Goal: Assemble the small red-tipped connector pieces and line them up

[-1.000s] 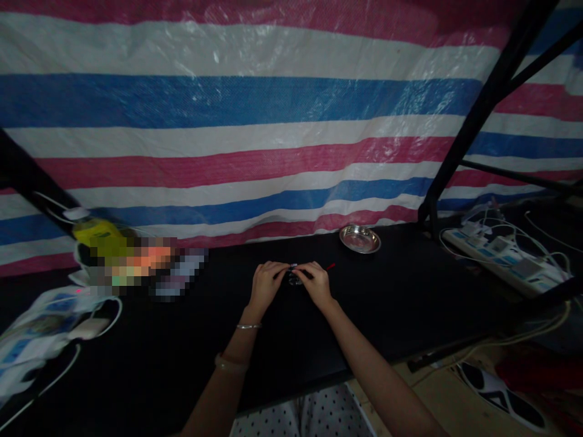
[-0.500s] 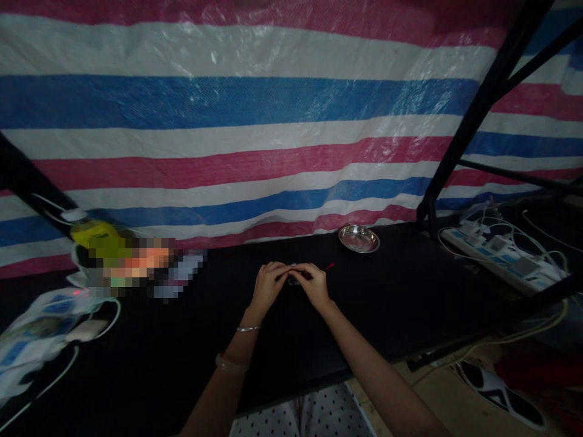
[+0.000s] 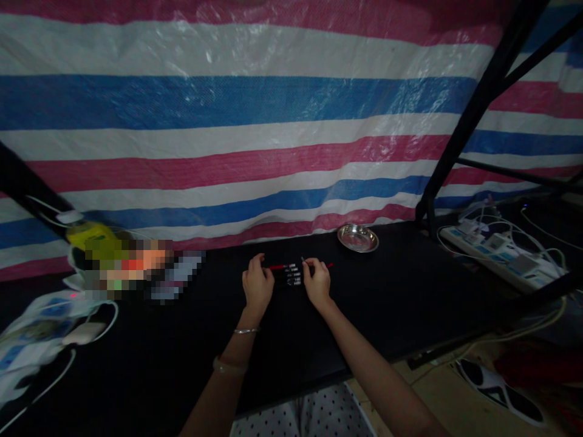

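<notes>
Several dark pens [image 3: 286, 280] with white lettering lie side by side on the black tabletop [image 3: 300, 340], between my hands. A red pen [image 3: 279, 267] forms the far edge of that row. My left hand [image 3: 258, 282] is at the row's left end, thumb and index finger apart around the near end of the red pen; the other fingers are partly hidden. At the right end, my right hand [image 3: 317, 283] pinches a slim red-ended pen [image 3: 331, 265]. Its pale tip shows at the fingertips, while its middle is hidden by the hand.
A shiny round metal dish [image 3: 357, 238] stands near the striped sheet [image 3: 273, 139]. Power strips with cables [image 3: 505, 255] lie at right, with another strip [image 3: 36, 340] at left. Near it are a yellow bottle [image 3: 93, 233] and blurred items. Black frame bars [image 3: 469, 127] rise at right.
My hands, which were together over the pens, have moved apart, the left one to the left and the right one slightly right. The row of pens now shows between them.
</notes>
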`<state>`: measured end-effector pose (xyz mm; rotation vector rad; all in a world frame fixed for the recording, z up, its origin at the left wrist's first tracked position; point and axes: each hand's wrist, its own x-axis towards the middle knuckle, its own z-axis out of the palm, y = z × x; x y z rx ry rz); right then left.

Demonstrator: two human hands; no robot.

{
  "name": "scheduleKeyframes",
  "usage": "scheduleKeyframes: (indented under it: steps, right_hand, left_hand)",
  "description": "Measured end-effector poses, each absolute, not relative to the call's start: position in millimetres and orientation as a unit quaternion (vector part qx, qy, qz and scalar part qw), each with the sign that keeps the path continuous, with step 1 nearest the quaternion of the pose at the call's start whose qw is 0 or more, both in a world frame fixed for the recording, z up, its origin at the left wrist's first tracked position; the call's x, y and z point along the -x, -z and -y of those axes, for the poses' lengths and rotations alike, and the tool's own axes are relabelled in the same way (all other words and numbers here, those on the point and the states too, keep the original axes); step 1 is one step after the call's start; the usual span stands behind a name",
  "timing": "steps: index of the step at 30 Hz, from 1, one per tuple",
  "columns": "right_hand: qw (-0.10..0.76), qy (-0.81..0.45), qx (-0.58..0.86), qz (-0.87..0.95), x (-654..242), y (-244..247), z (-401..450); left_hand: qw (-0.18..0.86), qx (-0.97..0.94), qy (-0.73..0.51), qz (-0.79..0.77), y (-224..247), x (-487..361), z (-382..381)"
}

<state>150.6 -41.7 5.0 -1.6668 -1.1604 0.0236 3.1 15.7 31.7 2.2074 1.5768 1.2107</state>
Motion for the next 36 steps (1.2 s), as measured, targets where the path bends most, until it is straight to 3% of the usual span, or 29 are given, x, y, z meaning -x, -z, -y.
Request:
scheduleKeyframes:
  steps: [6, 14, 26, 36]
  right_hand:
    - [0.512, -0.056, 0.712, 0.477, -152, 0, 39]
    - [0.502, -0.086, 0.698, 0.503, -152, 3, 37]
    - [0.636, -0.012, 0.581, 0.507, -145, -5, 44]
    - [0.609, 0.015, 0.576, 0.545, -144, -13, 49]
  left_hand:
    - [0.202, -0.632, -0.436, -0.609, -23, 1, -25]
    - [0.290, -0.612, -0.441, -0.589, -20, -2, -27]
    - [0.172, -0.734, -0.505, -0.420, -26, -11, -16]
    - [0.127, -0.722, -0.523, -0.434, -20, -7, -20]
